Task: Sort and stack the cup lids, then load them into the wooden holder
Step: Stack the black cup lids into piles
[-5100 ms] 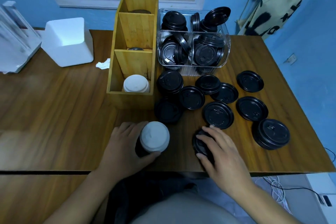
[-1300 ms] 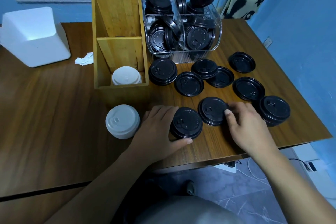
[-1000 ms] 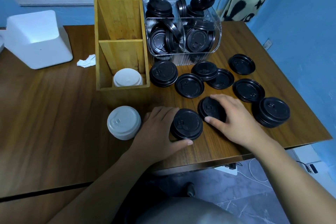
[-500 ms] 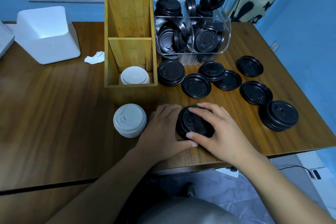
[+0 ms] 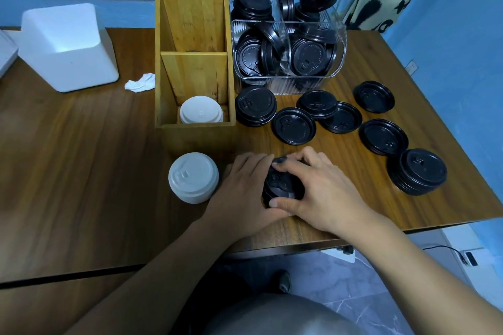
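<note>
The black lid stack [image 5: 283, 185] rests on the surface [image 5: 81, 158] near its front edge, just right of the white lid stack [image 5: 193, 177]. The left hand [image 5: 242, 193] cups the stack's left side and the right hand [image 5: 324, 190] curls over its top and right side, so each grip is clamped on this stack. Behind it stands the wooden holder [image 5: 194, 35] with white lids [image 5: 201, 113] in its nearest compartment; beside the holder's right wall a clear bin [image 5: 299, 84] holds jumbled black lids, with loose black lids [image 5: 294, 125] and a second black stack [image 5: 419, 171] on the surface in front of it.
</note>
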{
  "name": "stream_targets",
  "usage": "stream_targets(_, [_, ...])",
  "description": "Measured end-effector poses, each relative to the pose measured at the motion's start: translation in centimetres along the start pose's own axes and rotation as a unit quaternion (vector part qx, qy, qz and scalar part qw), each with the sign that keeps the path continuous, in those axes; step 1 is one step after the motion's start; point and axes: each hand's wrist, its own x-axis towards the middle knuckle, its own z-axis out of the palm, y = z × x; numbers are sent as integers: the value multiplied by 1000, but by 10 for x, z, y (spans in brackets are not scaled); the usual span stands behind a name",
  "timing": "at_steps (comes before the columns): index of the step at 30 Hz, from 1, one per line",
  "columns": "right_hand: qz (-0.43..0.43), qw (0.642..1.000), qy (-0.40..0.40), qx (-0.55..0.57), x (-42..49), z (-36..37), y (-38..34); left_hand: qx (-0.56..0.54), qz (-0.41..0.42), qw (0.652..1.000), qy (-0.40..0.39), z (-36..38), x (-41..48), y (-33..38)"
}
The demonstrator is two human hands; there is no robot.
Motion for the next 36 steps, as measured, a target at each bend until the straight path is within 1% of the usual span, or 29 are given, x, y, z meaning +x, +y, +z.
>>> stream_targets(1, [-14,1000,-9,4,1,-2,2,1,-3,1000,0,-1,0,0])
stream_targets(2, [-28,999,-9,36,1,-3,7,1,-7,1000,-5,-2,0,0])
stream_targets(3, [-31,995,4,94,1,-4,12,0,-11,1000,-12,-3,1,1])
stream_targets(4, [-24,987,35,154,3,-5,20,-2,-14,1000,-17,-4,1,2])
stream_targets(5, [-11,978,86,192,7,-5,29,-3,-18,1000,-19,-6,2,2])
stream_targets(6, [4,970,138,198,12,-4,36,-2,-22,1000,-22,-6,2,3])
stream_targets(7, [21,968,171,181,17,-3,43,1,-23,999,-23,-7,3,4])
stream_targets(8, [37,971,178,153,23,-2,49,2,-25,999,-22,-7,3,4])
stream_targets(11, [55,991,117,38,35,4,54,3,-26,999,-24,-9,2,5])
stream_targets(12, [50,992,113,23,37,5,54,3,-25,999,-23,-9,2,5])
stream_targets(13, [43,991,125,32,36,6,52,3,-24,999,-23,-9,1,5])
stream_targets(14, [40,986,148,68,33,5,49,3,-24,999,-23,-9,2,5])
stream_targets(16, [67,958,197,197,23,1,45,3,-25,999,-25,-10,2,5])
stream_targets(17, [94,934,218,268,17,-2,43,3,-25,999,-23,-10,2,5])
stream_targets(19, [159,873,250,387,6,-9,44,8,-21,1000,-20,-9,1,5])
stream_targets(20, [200,845,254,427,3,-11,46,10,-19,1000,-20,-9,1,5])
stream_targets(21, [239,825,245,450,1,-13,49,10,-19,1000,-20,-10,1,5])
stream_targets(22, [270,818,228,454,-1,-13,53,9,-20,1000,-21,-10,1,5])
stream_targets(23, [289,823,210,441,-2,-11,58,10,-20,1000,-22,-10,1,5])
stream_targets(24, [299,838,196,413,-3,-9,62,10,-21,999,-24,-10,1,5])
stream_targets(26, [295,885,167,318,-5,-6,70,11,-23,999,-27,-10,1,6])
stream_targets(28, [269,935,157,168,-9,-5,71,10,-23,999,-26,-10,1,6])
stream_targets(29, [245,950,167,101,-12,-4,71,9,-23,999,-26,-10,1,6])
stream_targets(30, [216,957,183,57,-13,-5,69,10,-22,999,-25,-10,1,6])
stream_targets(32, [149,970,191,28,-14,-3,69,10,-23,999,-24,-10,1,6])
stream_targets(33, [121,977,172,37,-14,-2,72,10,-23,999,-23,-10,1,6])
stream_targets(35, [84,988,109,71,-15,-1,76,12,-22,999,-22,-9,1,6])
stream_targets(36, [70,992,75,70,-15,-1,77,13,-22,999,-22,-9,1,6])
